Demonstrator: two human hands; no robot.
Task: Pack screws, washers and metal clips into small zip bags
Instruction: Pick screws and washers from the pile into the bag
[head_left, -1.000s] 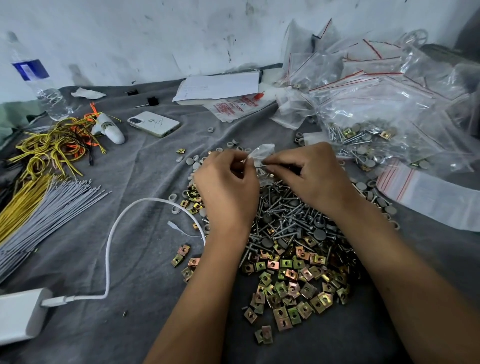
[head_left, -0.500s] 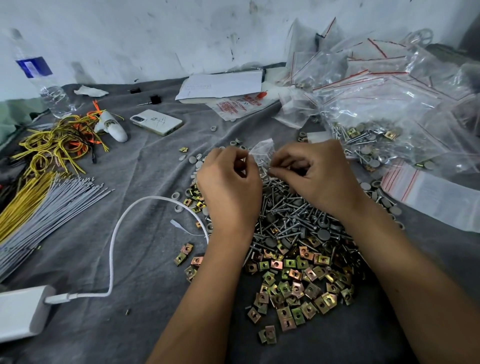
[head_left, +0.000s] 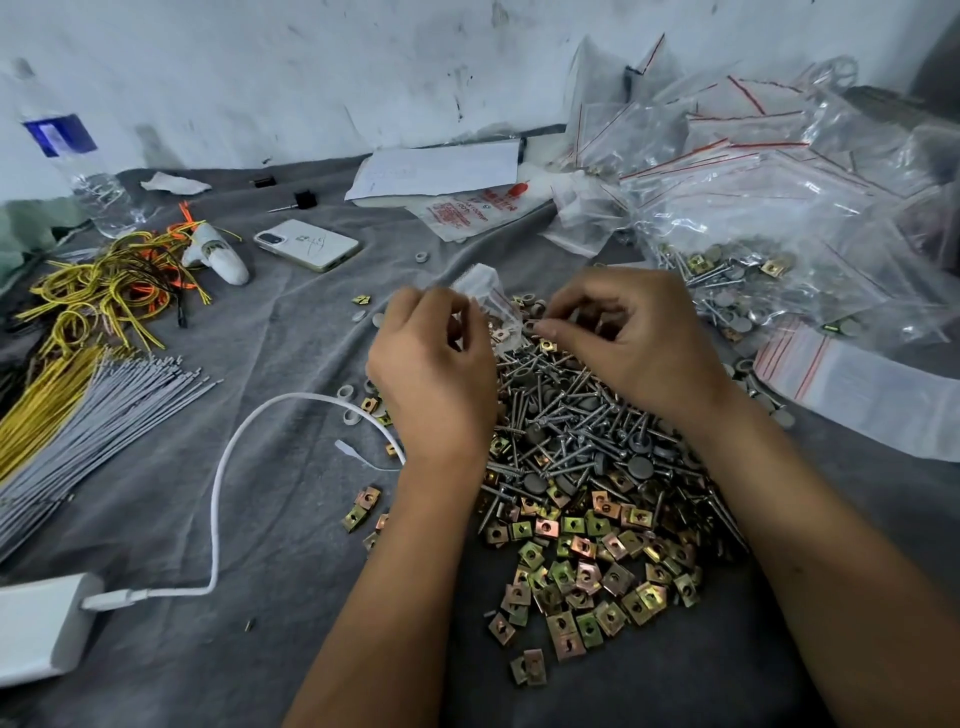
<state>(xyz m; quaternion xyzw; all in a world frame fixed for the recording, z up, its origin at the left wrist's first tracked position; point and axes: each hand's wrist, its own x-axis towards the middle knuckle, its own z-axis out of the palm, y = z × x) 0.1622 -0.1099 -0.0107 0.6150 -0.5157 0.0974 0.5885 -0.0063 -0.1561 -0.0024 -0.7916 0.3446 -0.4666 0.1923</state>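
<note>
Nearest me on the grey-covered tabletop (head_left: 270, 519) lies the spread of metal clips (head_left: 587, 571), gold and green squares fanned out between my forearms. Just beyond them is the heap of screws (head_left: 566, 415) with round grey washers (head_left: 535, 483) mixed in. To my near left a white power bank (head_left: 41, 623) sits with its white cable (head_left: 223, 467) looping toward my left wrist. Above the screws, my left hand (head_left: 434, 374) has its grip pinched on a small zip bag (head_left: 488, 306), fingers curled round the clear plastic, a clip showing inside. My right hand (head_left: 631, 343) hovers over the far edge of the heap, thumb and forefinger drawn together; whether they pinch anything I cannot tell. Off to the left lie grey ties (head_left: 104, 405) and yellow wires (head_left: 98, 291). Farther back rest a white phone (head_left: 306, 244), papers (head_left: 441, 169), a water bottle (head_left: 78, 166), and on the right a mound of filled bags (head_left: 769, 208)
</note>
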